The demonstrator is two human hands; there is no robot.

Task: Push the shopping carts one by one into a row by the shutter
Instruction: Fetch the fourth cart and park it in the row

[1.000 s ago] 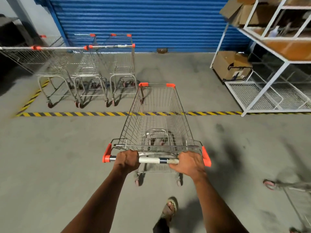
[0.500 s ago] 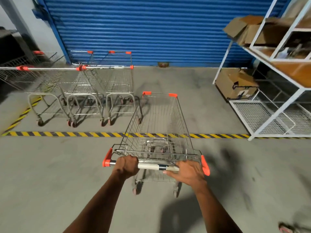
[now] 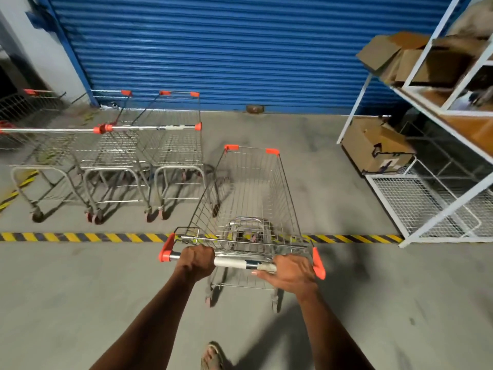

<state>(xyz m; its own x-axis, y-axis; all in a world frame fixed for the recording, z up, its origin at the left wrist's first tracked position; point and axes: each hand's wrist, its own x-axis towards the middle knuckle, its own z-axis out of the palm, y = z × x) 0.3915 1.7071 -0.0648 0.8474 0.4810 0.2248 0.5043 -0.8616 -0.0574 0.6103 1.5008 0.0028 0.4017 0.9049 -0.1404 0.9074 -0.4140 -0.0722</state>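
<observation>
Now you have both hands on the cart (image 3: 248, 198) handle (image 3: 241, 262): your left hand (image 3: 197, 263) wrapped tight around the bar, your right hand (image 3: 289, 271) curled over it more loosely. The cart straddles the striped floor line (image 3: 80, 237), just right of the parked carts (image 3: 112, 161) before the shutter (image 3: 213, 49). Empty wire rolls light, but the casters may wander, so keep your hold wide.
</observation>
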